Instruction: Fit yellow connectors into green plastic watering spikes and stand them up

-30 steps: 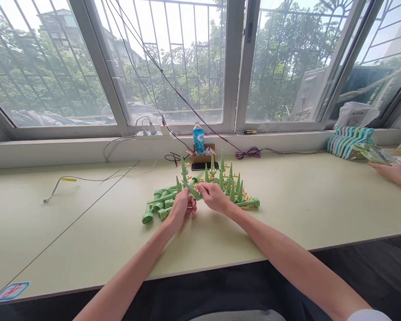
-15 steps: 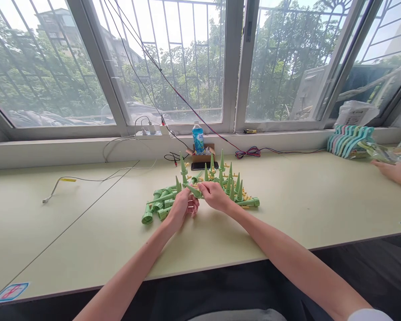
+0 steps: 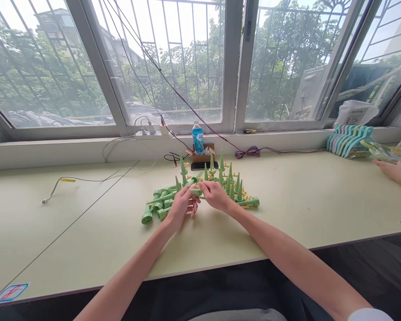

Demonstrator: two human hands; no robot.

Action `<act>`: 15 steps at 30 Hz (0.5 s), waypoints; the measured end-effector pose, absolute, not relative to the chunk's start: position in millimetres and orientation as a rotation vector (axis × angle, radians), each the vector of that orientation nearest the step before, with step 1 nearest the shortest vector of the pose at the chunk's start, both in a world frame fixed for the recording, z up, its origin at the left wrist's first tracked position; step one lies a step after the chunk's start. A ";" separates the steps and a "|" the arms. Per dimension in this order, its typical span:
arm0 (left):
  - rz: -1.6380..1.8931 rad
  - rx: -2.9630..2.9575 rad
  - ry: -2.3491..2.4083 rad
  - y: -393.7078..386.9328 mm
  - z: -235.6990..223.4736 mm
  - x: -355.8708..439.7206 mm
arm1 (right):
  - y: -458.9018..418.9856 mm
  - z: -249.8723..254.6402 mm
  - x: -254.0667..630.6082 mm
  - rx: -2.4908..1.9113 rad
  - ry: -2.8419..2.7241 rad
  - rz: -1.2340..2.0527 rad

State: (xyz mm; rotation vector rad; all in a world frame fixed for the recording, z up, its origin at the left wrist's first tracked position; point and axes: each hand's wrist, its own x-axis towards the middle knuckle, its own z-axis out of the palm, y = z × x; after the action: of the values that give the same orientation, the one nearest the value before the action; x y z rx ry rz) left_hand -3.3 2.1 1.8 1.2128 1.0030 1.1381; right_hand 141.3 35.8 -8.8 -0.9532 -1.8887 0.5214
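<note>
My left hand [image 3: 183, 206] is closed around a green plastic watering spike [image 3: 197, 192], with its lower fingers curled beneath. My right hand [image 3: 215, 195] pinches at the right end of that same spike; whether a small yellow piece sits between its fingertips is hidden. Just beyond both hands, several green spikes [image 3: 227, 185] stand point up, some with yellow valves on their sides. Loose yellow valves [image 3: 247, 197] lie among them on the right. To the left, green spikes and tube-shaped caps [image 3: 157, 205] lie in a heap, beside my left hand.
Behind the heap are a phone [image 3: 200, 166], a small cardboard box [image 3: 211, 152] and a blue-liquid bottle [image 3: 198, 138]. Cables [image 3: 247, 152] run along the sill. A white cable [image 3: 87, 180] crosses the left tabletop. At far right, another person's hand [image 3: 396, 171] is near pastel hangers [image 3: 349, 140].
The held spike has turned between my hands, so less of its length shows. Both hands stay in nearly the same place. The other person's hand shifts slightly.
</note>
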 end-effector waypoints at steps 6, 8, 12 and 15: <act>1.128 1.234 1.011 0.8 2.8 -3.9 | 35.3 -8.6 141.2 -0.947 -1.882 0.534; 1.125 1.239 1.011 0.7 2.7 -4.0 | 34.6 -8.4 141.3 -0.947 -1.881 0.540; 1.124 1.241 1.012 0.6 2.7 -3.9 | 33.3 -7.3 141.4 -0.953 -1.881 0.547; 1.127 1.234 1.009 0.6 3.1 -3.5 | 33.0 -6.8 141.2 -0.960 -1.882 0.549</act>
State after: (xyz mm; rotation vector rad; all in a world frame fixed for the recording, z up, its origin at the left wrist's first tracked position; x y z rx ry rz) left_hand -3.5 0.6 3.1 1.2339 1.0088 1.1268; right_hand 141.2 33.0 -6.8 -0.9602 -1.8824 0.5493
